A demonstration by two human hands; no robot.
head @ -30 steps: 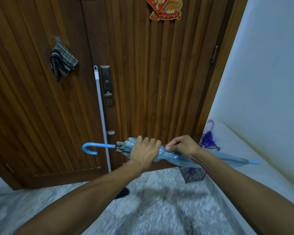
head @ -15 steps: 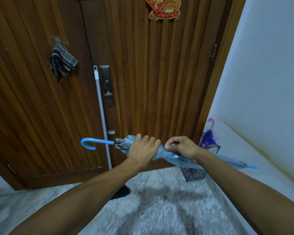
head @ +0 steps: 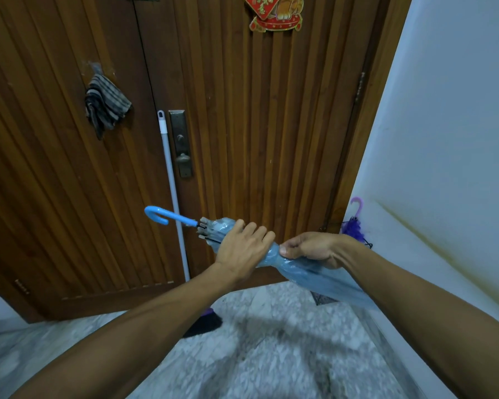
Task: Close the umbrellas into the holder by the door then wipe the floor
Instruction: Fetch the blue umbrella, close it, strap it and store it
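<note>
Blue umbrella (head: 297, 269) folded, held level before door (head: 242, 139). Left hand (head: 242, 250) fingers wrapped round canopy near ribs. Right hand (head: 311, 249) fingers curled round canopy just beside left. Purple umbrella (head: 353, 226) upright in corner by door. Mop (head: 170, 182) leans against door.

A folded pale-blue plastic umbrella (head: 297, 267) lies crosswise before the ribbed brown wooden door (head: 242, 125), a white-handled broom (head: 172, 191) leaning behind it and a purple umbrella (head: 353, 226) to its right.

Two umbrellas are seen: one blue umbrella (head: 300, 272) and one purple umbrella (head: 353, 226). One mop (head: 173, 197), one striped cloth (head: 105, 106) and one door ornament (head: 274, 12) are counted.
</note>
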